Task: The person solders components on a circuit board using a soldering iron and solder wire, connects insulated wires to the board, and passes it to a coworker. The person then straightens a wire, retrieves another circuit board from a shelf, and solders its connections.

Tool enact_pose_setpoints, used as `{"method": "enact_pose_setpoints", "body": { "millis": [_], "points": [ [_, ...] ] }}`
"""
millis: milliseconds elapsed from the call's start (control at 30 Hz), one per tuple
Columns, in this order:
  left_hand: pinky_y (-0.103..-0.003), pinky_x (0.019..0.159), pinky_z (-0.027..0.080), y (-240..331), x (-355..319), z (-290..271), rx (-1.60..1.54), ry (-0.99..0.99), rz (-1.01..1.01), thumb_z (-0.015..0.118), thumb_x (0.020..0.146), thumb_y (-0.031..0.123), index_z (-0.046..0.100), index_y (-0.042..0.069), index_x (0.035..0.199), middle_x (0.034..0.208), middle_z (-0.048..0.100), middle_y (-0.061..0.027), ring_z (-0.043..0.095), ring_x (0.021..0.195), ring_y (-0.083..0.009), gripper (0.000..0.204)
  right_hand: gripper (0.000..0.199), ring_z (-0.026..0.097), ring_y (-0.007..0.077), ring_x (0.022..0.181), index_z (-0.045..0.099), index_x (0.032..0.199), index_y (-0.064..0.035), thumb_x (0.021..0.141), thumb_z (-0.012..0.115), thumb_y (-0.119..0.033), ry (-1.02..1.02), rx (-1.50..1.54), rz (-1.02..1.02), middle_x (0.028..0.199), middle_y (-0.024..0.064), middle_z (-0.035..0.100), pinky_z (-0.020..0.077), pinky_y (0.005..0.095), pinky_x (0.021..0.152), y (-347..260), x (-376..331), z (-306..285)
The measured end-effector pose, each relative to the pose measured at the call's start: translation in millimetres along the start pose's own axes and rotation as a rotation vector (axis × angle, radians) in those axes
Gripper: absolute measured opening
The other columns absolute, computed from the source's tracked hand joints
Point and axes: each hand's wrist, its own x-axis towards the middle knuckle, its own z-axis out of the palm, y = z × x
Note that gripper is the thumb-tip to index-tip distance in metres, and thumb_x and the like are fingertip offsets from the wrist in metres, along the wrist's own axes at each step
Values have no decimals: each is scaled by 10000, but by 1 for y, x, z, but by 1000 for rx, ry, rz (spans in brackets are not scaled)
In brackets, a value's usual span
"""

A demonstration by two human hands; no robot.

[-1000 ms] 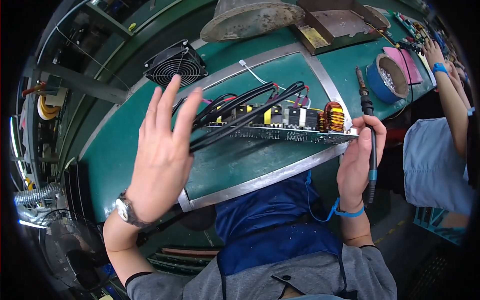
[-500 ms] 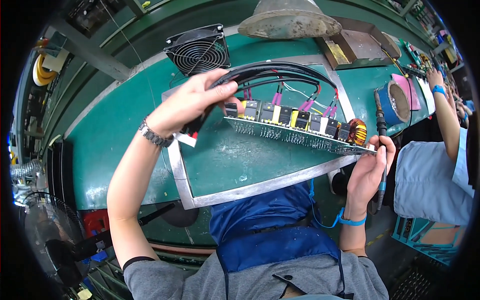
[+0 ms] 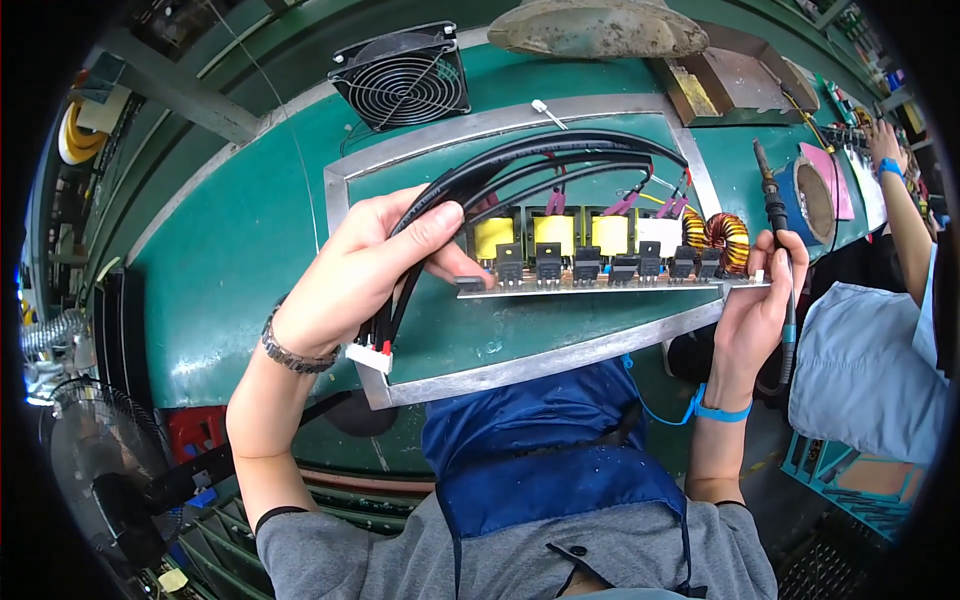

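Above the bench I hold a circuit board (image 3: 610, 286) nearly edge-on, its component side facing up and away. Yellow transformers (image 3: 553, 236), black upright transistors and copper-wound coils (image 3: 727, 238) stand on it. My left hand (image 3: 375, 250) is closed around its left end and a bundle of black cables (image 3: 540, 145) that arches over the board. A white connector (image 3: 369, 357) dangles from the cables below my left palm. My right hand (image 3: 760, 290) pinches the board's right end and also holds a soldering iron (image 3: 775, 210), tip pointing up.
Beneath the board, a metal frame (image 3: 560, 357) lies on the green bench (image 3: 220, 300). Behind are a black cooling fan (image 3: 403, 85), a dusty funnel-shaped hood (image 3: 600, 28) and a metal tray (image 3: 740, 85). A blue reel (image 3: 805, 205) stands right, near another person's arm (image 3: 905, 215).
The board has been tilted: its solder-pin underside showed before, and now the transformers and transistors face me. Both hands have shifted slightly, keeping their holds.
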Motion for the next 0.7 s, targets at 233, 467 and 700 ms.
{"method": "enact_pose_setpoints", "body": {
  "millis": [233,467,700],
  "points": [
    [-229,600,509,-3,-6,1,-105,-78,-168,487,1013,312,512,-60,1225,760,697,-149,676,654,-154,429,193,456,81,811,526,1164,-22,988,495,-96,-13,-41,42,1013,69,571,401,224,783,4,16,3],
    [-348,611,505,-67,13,-15,800,307,216,566,929,69,483,40,1191,784,644,-138,632,669,-315,276,200,454,92,806,517,1162,-19,980,506,-100,-4,-10,67,1022,83,573,402,236,793,4,15,3],
    [-378,855,479,-55,-3,-17,1072,243,512,638,843,112,470,49,1288,1016,614,-161,613,946,-322,480,207,492,92,818,524,1154,-5,988,517,-129,23,-83,24,995,84,579,416,236,771,8,16,7]
  ]
}}
